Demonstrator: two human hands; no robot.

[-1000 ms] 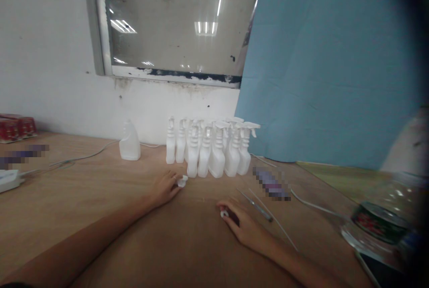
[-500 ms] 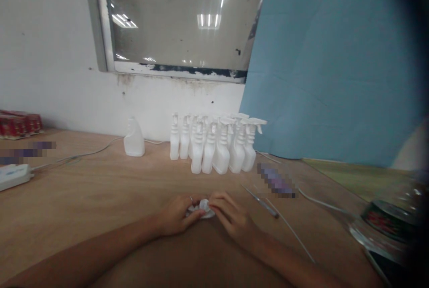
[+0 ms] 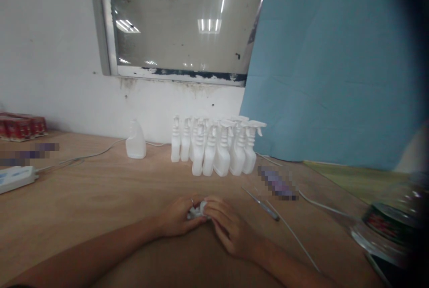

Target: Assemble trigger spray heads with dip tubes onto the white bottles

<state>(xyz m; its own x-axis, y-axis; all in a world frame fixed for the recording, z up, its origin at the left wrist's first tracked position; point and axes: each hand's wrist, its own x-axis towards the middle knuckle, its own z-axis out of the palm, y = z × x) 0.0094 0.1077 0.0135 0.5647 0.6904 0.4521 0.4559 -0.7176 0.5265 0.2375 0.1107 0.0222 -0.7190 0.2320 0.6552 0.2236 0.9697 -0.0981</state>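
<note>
Both hands meet low on the counter (image 3: 100, 198): the left hand (image 3: 176, 219) and right hand (image 3: 231, 230) pinch a small white plastic part (image 3: 198, 210) between their fingertips, steadied against the wood, near the spray bottles (image 3: 217, 147).

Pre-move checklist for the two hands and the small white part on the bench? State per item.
1. Both hands on the small white part: ok, left hand and right hand meet on it.
2. Grip secure: cannot tell, fingers cover most of it.
3. Part's orientation: cannot tell, blurred.
4. Finished spray bottles standing upright: ok.
5. Capless bottle upright, apart from the group: ok.
6. Metal tool clear of the right hand: ok, lies beside it, not touching.
</note>
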